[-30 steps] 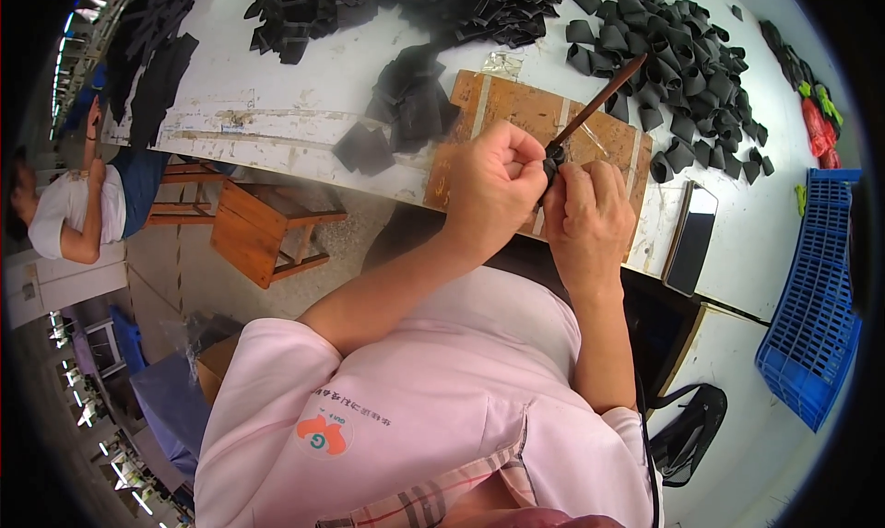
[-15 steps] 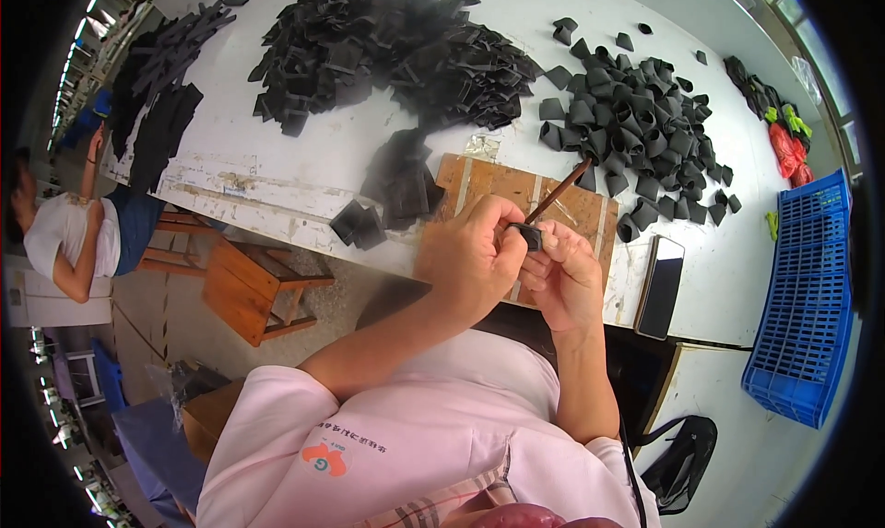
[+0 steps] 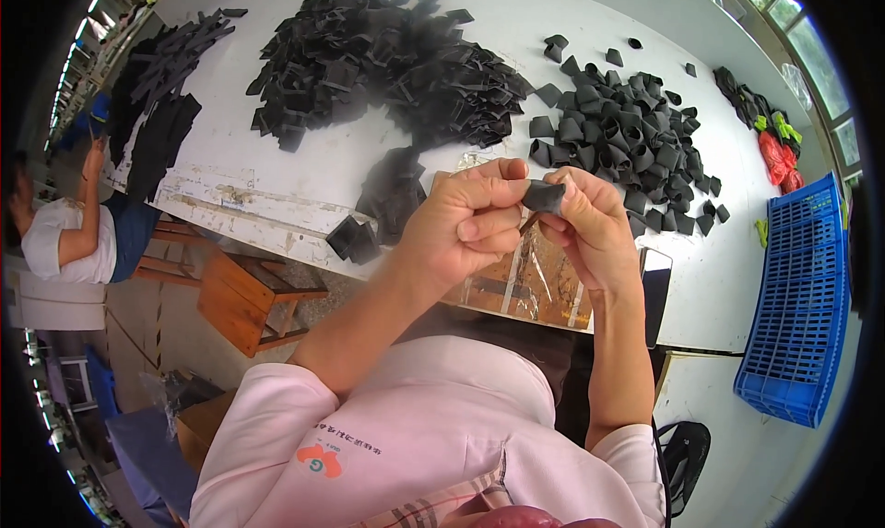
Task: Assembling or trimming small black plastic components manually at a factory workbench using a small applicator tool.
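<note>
your left hand (image 3: 466,224) and right hand (image 3: 590,228) both pinch one small black piece (image 3: 544,196), held up over the board (image 3: 535,284) at the table (image 3: 304,173) edge. it looks light and soft, likely bendy; grip its edges, near the fold.

Matt black cloth piece (image 3: 544,196), scuffed white painted table (image 3: 277,173).

A long white table (image 3: 304,173) carries a big heap of flat black pieces (image 3: 387,63) and, to its right, a looser spread of folded black pieces (image 3: 627,136). Nearer the person lie a small black stack (image 3: 392,192), a brown board (image 3: 535,284), and a blue plastic crate (image 3: 802,298) at the right end.
</note>
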### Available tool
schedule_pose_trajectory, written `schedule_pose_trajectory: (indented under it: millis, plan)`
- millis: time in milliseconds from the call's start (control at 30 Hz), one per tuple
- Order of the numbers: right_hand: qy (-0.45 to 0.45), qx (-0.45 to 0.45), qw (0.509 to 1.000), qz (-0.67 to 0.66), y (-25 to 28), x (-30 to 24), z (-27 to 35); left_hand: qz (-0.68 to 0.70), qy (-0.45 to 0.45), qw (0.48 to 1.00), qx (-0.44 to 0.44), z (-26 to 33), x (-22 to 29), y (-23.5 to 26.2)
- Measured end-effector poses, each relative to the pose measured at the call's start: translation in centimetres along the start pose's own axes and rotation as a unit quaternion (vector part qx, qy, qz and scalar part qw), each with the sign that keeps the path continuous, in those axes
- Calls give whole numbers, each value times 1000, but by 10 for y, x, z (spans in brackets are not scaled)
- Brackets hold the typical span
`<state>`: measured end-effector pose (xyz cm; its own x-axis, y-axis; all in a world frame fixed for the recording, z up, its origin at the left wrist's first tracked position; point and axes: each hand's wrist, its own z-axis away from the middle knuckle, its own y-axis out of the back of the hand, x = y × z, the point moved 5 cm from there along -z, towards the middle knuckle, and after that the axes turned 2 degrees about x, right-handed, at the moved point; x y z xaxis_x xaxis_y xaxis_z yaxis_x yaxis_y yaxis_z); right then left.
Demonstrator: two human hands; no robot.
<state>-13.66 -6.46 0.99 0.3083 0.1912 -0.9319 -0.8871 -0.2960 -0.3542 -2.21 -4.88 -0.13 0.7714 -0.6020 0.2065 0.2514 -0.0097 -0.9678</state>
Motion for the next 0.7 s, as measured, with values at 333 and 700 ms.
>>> schedule_pose_trajectory:
  millis: [333,700]
  plan:
    - [15,-40,999,-14,0,3,2,-76,18,997,14,3,-4,10]
    - [46,-4,994,97,3,-13,1,-260,-161,951,51,0,2,-7]
